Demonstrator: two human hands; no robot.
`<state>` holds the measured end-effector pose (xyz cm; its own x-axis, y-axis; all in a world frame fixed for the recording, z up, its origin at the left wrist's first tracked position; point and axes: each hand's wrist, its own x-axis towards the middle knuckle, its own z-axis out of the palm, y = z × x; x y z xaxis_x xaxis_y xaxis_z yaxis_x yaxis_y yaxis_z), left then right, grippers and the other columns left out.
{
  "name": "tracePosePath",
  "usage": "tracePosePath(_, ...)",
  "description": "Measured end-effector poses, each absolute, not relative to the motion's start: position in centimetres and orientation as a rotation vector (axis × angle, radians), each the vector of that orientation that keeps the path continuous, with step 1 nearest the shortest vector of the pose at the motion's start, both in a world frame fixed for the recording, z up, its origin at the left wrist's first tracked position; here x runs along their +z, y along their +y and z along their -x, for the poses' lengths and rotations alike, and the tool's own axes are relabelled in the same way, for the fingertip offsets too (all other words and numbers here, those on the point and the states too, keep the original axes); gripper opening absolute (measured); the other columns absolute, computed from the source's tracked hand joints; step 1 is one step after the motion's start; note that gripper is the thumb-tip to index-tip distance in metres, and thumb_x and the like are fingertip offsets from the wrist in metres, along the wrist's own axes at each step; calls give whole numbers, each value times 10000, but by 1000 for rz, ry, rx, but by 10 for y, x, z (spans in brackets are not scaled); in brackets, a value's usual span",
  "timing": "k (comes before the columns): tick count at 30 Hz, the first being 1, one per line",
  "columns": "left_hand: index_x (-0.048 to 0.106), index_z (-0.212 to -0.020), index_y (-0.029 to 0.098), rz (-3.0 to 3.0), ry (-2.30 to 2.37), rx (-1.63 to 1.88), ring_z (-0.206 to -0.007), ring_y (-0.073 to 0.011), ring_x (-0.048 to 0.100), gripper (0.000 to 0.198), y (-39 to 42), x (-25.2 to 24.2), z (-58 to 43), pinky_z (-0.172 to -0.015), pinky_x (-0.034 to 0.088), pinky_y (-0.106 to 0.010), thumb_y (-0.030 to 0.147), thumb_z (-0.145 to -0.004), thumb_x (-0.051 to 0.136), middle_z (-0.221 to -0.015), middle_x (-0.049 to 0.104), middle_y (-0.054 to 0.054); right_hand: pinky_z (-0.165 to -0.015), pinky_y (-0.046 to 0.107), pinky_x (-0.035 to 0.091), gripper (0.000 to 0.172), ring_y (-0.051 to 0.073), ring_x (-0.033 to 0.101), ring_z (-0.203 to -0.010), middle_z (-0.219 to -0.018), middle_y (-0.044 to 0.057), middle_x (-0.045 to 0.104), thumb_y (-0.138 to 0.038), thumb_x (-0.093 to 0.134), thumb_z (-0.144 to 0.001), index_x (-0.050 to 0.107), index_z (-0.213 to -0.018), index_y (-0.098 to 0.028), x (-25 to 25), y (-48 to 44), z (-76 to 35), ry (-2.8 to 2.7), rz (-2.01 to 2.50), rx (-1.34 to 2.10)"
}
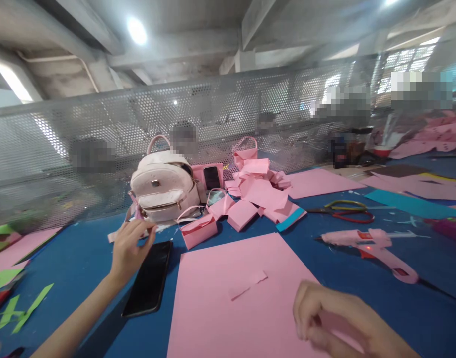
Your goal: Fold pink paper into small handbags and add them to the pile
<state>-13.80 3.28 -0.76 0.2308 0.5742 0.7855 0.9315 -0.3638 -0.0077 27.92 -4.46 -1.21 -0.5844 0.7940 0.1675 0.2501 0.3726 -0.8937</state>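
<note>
My left hand (pixel 129 251) is raised by the top of a black phone (pixel 149 278), with thumb and fingertips drawn together. Whatever may be between them is hidden, though a pale strip (pixel 112 236) shows beside the hand. Over the right side of a large pink paper sheet (pixel 209 308) hovers my right hand (pixel 332 315), its fingers loosely bent and nothing visible in them. A narrow torn pink paper scrap (pixel 248 287) lies on the sheet. Beyond the sheet stands a small pink paper bag (pixel 200 229) with a thin handle.
A white backpack (pixel 163 186) stands behind the phone, beside a pile of folded pink paper pieces (pixel 260 191). At right lie scissors (pixel 347 211) and a pink glue gun (pixel 373 246) with its light on. Green paper strips (pixel 32 308) are at left. A perforated metal screen (pixel 213 109) bounds the table.
</note>
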Motion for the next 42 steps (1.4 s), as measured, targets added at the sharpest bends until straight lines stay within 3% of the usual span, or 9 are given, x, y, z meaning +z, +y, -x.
tracePosePath(4, 622, -889, 217, 2448, -1485, -916, -798, -166, 583, 95, 12, -5, 65, -731, 415, -286, 211, -906, 529, -856, 663, -7, -714, 264, 407, 129, 163, 571, -792, -871, 8, 633, -282, 502, -938, 582, -847, -238, 11, -9, -274, -2335, 939, 921)
tracePosePath(7, 606, -831, 212, 2736, -1723, -771, -760, -158, 578, 112, -3, -13, 15, -702, 402, -272, 198, -892, 512, -817, 656, 0, -742, 275, 391, 98, 182, 581, -871, -962, 5, 647, -178, 548, -875, 596, -934, -239, 10, 18, -261, -2521, 999, 697)
tracePosePath(11, 554, -732, 208, 2808, -1975, -736, -683, -158, 538, 106, -8, -29, -20, -603, 345, -264, 235, -829, 587, -743, 618, 13, -683, 279, 367, 23, 190, 569, -810, -889, 13, 626, -215, 587, -855, 567, -856, -203, -6, 43, -244, -2665, 1046, 531)
tracePosePath(18, 532, -787, 214, 2817, -1926, -730, -760, -186, 529, 52, -7, -46, -29, -704, 349, -310, 208, -834, 550, -796, 600, -8, -646, 261, 335, 179, 164, 521, -769, -806, -10, 579, -277, 546, -926, 494, -774, -199, -40, 57, -236, -2588, 947, 565)
tracePosePath(26, 497, -776, 228, 2822, -1672, -739, -720, -203, 541, 153, 2, -71, -22, -645, 330, -330, 194, -706, 629, -781, 592, -14, -636, 280, 328, 206, 173, 486, -743, -799, 7, 571, -340, 592, -891, 501, -777, -194, -47, 62, -240, -2581, 856, 701)
tracePosePath(31, 486, -759, 232, 2870, -1715, -866, -717, -188, 554, 180, 3, -72, -22, -638, 322, -323, 133, -682, 616, -775, 620, 7, -631, 264, 339, 124, 159, 488, -733, -780, -7, 568, -215, 623, -825, 510, -777, -196, -45, 64, -239, -2547, 837, 832)
tracePosePath(37, 500, -766, 228, 2893, -1752, -970, -708, -179, 543, 104, 2, -65, -22, -665, 340, -323, 204, -866, 486, -759, 623, -3, -689, 251, 381, 177, 148, 528, -779, -813, -9, 619, -30, 546, -758, 572, -823, -193, -44, 64, -239, -2513, 826, 896)
tracePosePath(42, 547, -772, 228, 2922, -1906, -1026, -731, -181, 568, 70, 4, -56, -28, -706, 359, -324, 174, -815, 538, -764, 644, 4, -668, 239, 385, 164, 142, 515, -764, -772, -18, 604, -33, 578, -786, 606, -797, -195, -45, 65, -238, -2471, 834, 950)
